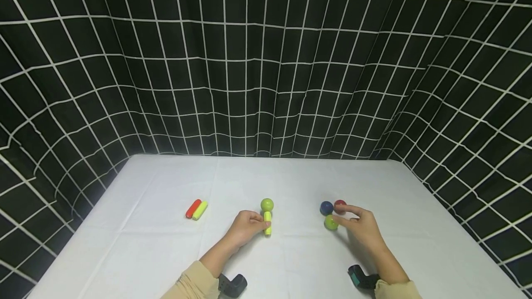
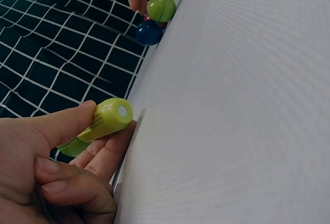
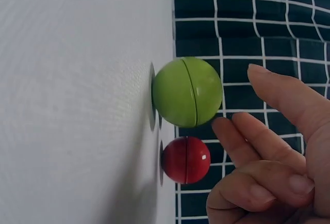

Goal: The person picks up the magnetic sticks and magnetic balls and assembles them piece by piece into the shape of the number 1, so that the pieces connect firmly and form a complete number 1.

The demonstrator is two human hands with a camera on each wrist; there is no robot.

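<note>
My left hand [image 1: 246,229] pinches a short yellow toy rod [image 1: 268,230] between thumb and fingers, just over the white table. In the left wrist view the rod [image 2: 111,116] shows a pale round disc on its near end. A green ball [image 1: 267,205] sits at the rod's far end, seemingly touching it. On the right, my right hand [image 1: 365,230] hovers beside a second green ball [image 1: 331,223], a blue ball [image 1: 326,207] and a red ball [image 1: 340,205]. Its thumb and fingers are spread; the right wrist view shows a gap between them and the green ball [image 3: 188,92].
A red rod [image 1: 193,208] and another yellow rod [image 1: 200,210] lie side by side on the left of the white table [image 1: 166,262]. Black curtains with a white grid [image 1: 249,73] stand behind and at both sides. Dark wrist devices sit below both hands.
</note>
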